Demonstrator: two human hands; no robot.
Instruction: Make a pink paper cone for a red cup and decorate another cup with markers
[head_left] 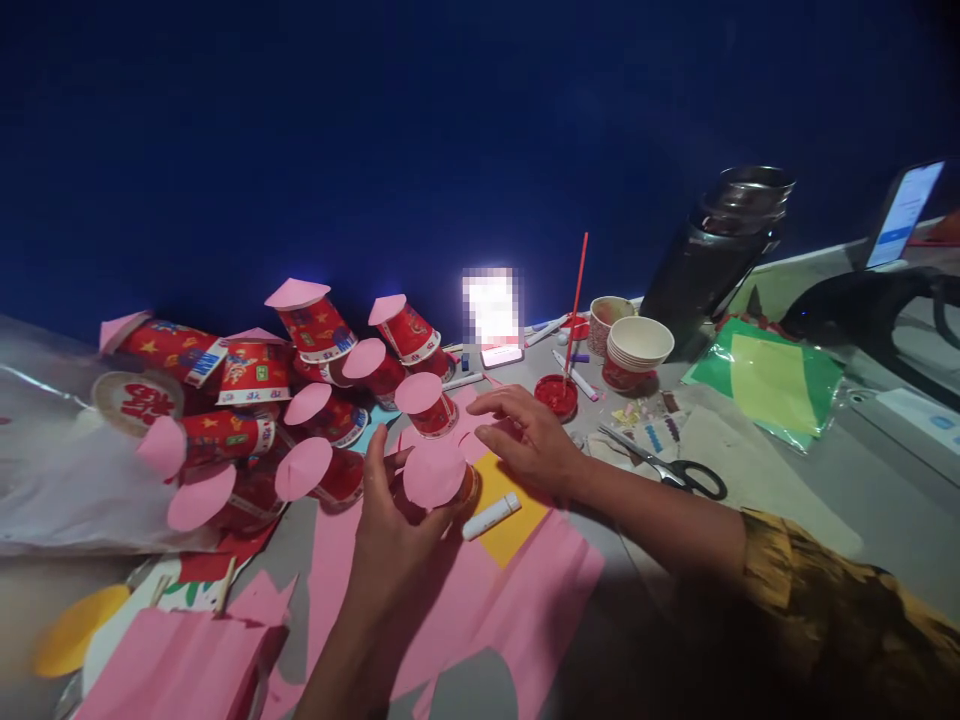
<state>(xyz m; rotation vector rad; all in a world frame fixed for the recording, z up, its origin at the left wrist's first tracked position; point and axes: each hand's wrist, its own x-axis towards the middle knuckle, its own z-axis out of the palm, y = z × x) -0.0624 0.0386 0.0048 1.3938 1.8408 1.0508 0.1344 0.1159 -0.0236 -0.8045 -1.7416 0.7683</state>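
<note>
My left hand [390, 525] grips a red paper cup [439, 480] capped by a pink paper circle, held just above the pink paper sheet [517, 600]. My right hand [525, 435] rests flat with spread fingers on the table beside that cup, near a yellow sheet [510, 500] and a white glue stick [491, 516]. A pile of several red cups with pink tops [300, 400] lies to the left.
Scissors [679, 470] lie right of my right hand. A red paint dish [556, 395] with a red stick, stacked white cups [637, 348], markers, a dark metal jug [720, 250], green and yellow paper in plastic [769, 380], and a lit phone [904, 212] sit further back.
</note>
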